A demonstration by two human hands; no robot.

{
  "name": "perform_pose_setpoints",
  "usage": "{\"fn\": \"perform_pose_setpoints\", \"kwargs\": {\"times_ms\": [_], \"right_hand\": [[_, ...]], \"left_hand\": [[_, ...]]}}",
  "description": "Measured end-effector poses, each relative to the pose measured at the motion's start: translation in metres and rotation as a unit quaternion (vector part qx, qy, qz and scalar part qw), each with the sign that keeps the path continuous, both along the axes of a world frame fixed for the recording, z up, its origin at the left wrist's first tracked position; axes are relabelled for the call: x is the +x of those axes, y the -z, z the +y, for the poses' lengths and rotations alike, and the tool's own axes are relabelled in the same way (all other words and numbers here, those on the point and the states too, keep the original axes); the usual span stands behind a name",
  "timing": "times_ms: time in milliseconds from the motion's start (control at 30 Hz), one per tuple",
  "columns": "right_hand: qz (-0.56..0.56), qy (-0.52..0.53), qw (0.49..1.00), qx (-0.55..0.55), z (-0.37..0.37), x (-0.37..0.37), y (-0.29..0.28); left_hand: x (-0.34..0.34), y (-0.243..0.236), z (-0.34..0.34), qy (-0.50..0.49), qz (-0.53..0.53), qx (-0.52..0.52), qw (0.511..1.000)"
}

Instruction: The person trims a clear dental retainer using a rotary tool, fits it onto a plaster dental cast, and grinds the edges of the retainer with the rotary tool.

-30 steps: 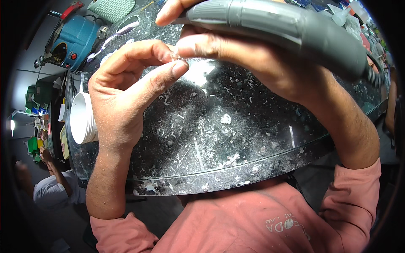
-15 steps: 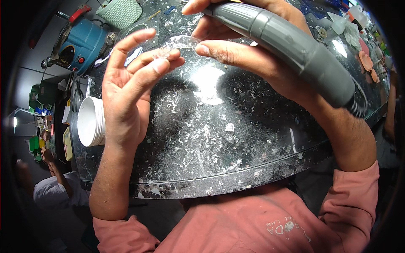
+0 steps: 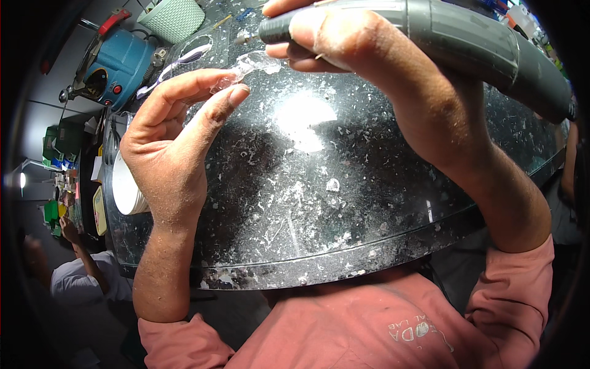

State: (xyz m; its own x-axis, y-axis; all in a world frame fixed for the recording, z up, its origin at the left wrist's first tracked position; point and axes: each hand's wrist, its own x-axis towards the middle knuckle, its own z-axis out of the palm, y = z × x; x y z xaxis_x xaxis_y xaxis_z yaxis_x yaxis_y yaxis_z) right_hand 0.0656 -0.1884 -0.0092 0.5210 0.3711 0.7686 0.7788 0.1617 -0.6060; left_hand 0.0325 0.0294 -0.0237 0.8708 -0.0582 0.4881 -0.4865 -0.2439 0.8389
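Note:
My left hand [image 3: 169, 138] pinches a clear, arch-shaped plastic retainer [image 3: 257, 61] between thumb and fingers, one end of it jutting out to the right. In my right hand [image 3: 393, 77] lies a thick grey rotary handpiece [image 3: 464, 40], fingers wrapped round its front part and thumb on top. Its narrow black nose points left, with a small bur [image 3: 244, 39] at the tip. The bur is above the retainer and looks apart from it. My right fingertips below the nose come close to the retainer's right end; whether they touch it I cannot tell.
A white tub [image 3: 126, 187] stands behind my left wrist. At the far left are a blue machine [image 3: 123, 64] with a red handle and a pale green woven basket [image 3: 175, 18]. White specks cover the black tabletop [image 3: 295, 215]. Another person [image 3: 80, 273] sits at the lower left.
My right hand has rolled over and its thumb has come off the retainer onto the handpiece, whose nose has swung left above the retainer. My left fingers have closed into a firmer pinch.

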Motion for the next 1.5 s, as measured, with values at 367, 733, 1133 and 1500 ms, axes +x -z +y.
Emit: {"fn": "perform_pose_setpoints", "kwargs": {"times_ms": [367, 733, 1133, 1500], "right_hand": [[0.019, 0.0, 1.0, -0.003, -0.001, -0.003, 0.002], [0.038, -0.004, 0.999, -0.009, -0.002, -0.001, 0.006], [0.055, -0.009, 0.998, -0.014, -0.008, -0.001, 0.007], [0.071, -0.004, 0.997, -0.02, -0.021, -0.024, 0.006]], "left_hand": [[-0.001, -0.001, 0.0, -0.007, -0.046, 0.022, 0.999], [-0.001, 0.001, -0.001, -0.011, -0.036, 0.017, 0.999], [-0.004, 0.002, -0.004, -0.016, -0.032, 0.027, 0.999], [-0.017, 0.003, -0.015, -0.015, -0.061, 0.067, 0.996]]}}
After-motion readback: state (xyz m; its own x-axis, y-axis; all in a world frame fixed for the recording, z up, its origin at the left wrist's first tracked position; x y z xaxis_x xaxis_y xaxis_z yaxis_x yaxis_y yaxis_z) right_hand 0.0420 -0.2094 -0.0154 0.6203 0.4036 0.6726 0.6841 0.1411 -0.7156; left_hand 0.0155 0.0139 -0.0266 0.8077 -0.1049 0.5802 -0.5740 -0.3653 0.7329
